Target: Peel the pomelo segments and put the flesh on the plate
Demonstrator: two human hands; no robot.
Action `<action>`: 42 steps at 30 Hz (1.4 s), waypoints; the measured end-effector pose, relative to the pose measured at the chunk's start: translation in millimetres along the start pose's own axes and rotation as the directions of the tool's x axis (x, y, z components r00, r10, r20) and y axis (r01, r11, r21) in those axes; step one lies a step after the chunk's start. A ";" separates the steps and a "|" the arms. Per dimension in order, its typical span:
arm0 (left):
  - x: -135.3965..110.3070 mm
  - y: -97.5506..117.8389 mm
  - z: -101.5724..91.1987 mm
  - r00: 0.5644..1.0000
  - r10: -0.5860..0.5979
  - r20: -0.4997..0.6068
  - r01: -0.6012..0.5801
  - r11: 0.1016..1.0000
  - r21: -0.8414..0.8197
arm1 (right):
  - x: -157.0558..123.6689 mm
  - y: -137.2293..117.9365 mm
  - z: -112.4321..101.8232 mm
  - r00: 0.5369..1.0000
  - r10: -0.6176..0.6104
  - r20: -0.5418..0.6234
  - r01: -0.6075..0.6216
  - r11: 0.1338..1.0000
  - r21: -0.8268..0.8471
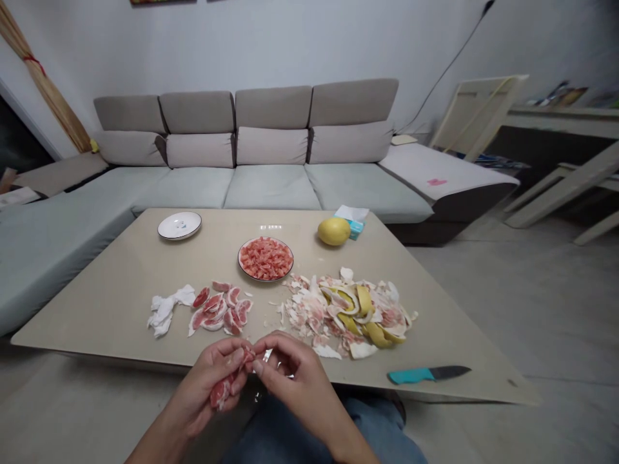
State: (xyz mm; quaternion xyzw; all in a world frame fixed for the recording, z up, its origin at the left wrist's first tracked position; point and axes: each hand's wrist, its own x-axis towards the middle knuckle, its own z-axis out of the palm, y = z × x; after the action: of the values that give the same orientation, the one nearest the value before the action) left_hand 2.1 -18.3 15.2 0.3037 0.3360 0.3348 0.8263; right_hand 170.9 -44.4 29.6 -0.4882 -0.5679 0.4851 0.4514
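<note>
My left hand (pixel 213 380) is curled round a pink pomelo segment (pixel 221 389) just off the near edge of the table (pixel 120 283). Beside it, my right hand (pixel 294 374) pinches at the top of the same segment, fingers closed on a bit of its white skin. Several unpeeled pink segments (pixel 220 309) lie on the table just beyond my hands. Behind them a plate of peeled pink flesh (pixel 265 258) stands at the table's middle. A heap of yellow rind and white pith (pixel 348 312) lies to the right.
A teal-handled knife (pixel 428 373) lies near the front right edge. A crumpled white tissue (pixel 167 309) lies left of the segments. At the back are an empty white plate (pixel 179 225), a whole yellow pomelo (pixel 333 231) and a tissue box (pixel 354 219). A grey sofa (pixel 271 161) stands behind.
</note>
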 end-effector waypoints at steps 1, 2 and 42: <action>-0.2 -0.1 -0.1 1.000 0.001 0.000 -0.001 1.000 0.011 | -0.1 0.0 0.1 1.000 -0.006 0.000 0.006 1.000 -0.001; -0.2 -0.1 -0.1 1.000 0.002 0.001 -0.002 1.000 0.022 | 0.0 0.1 0.1 1.000 -0.008 0.004 0.008 1.000 0.002; 6.2 -7.1 -4.3 0.986 0.141 -0.093 -0.092 0.910 0.404 | -2.5 7.8 6.4 0.989 -0.119 -0.086 0.100 0.975 -0.196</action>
State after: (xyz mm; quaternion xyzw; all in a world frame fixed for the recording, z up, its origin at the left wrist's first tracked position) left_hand 4.8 -16.6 5.3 0.4644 0.4275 0.3255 0.7040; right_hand 165.8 -47.2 21.0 -0.5204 -0.6153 0.3782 0.4556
